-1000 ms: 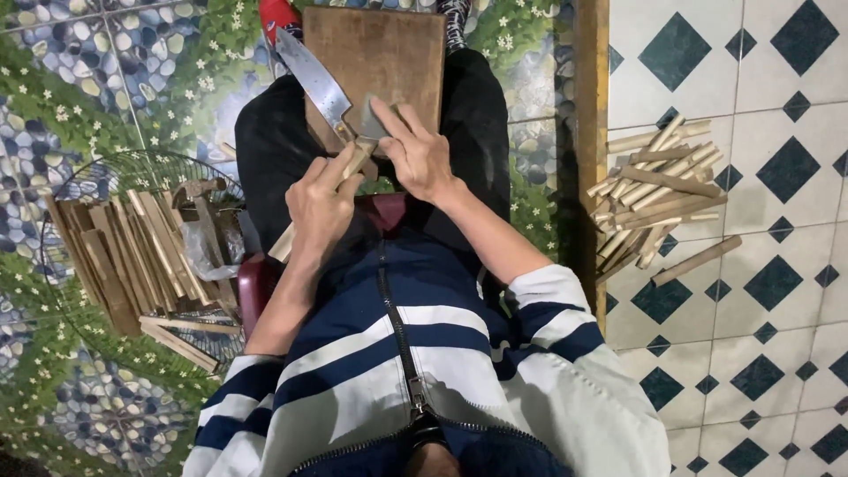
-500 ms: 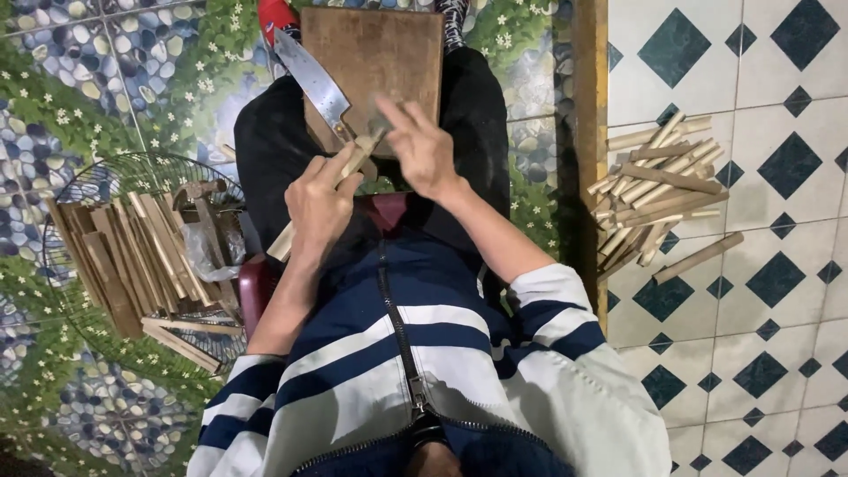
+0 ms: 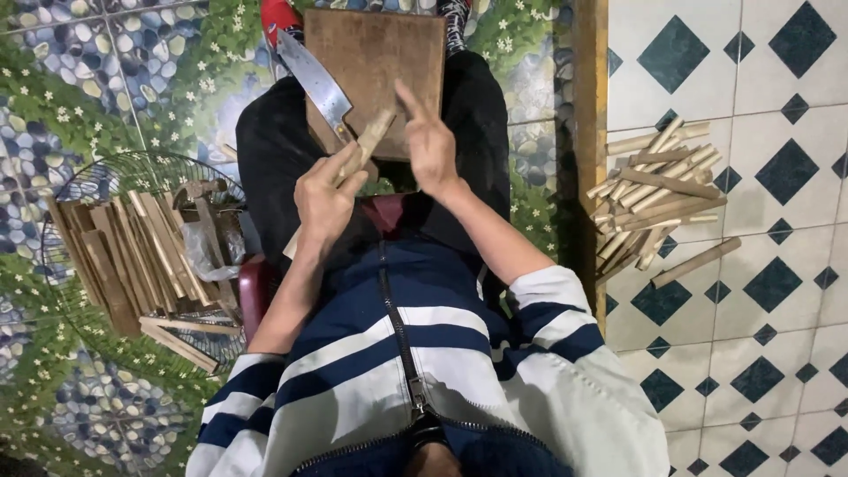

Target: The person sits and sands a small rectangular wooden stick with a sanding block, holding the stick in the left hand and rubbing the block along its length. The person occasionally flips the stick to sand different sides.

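Observation:
My left hand (image 3: 325, 199) grips a pale bamboo stick (image 3: 373, 134) that slants up to the right across a brown wooden board (image 3: 389, 53) resting on my lap. A knife with a long steel blade (image 3: 311, 75) lies slanted on the board's left side. Its handle end is hidden behind the stick and my left fingers. My right hand (image 3: 433, 146) hovers just right of the stick's upper end, fingers apart and stretched, holding nothing.
A round wire basket (image 3: 66, 190) on the left floor holds several flat bamboo strips (image 3: 132, 252). A loose pile of bamboo sticks (image 3: 658, 185) lies on the diamond-patterned tiles at right, beyond a wooden floor strip (image 3: 590, 132). A red seat edge (image 3: 250, 296) shows under me.
My right hand has lifted off the knife's wide end and moved slightly right, fingers spreading. The stick's upper end has tipped higher over the board. My left hand keeps its grip.

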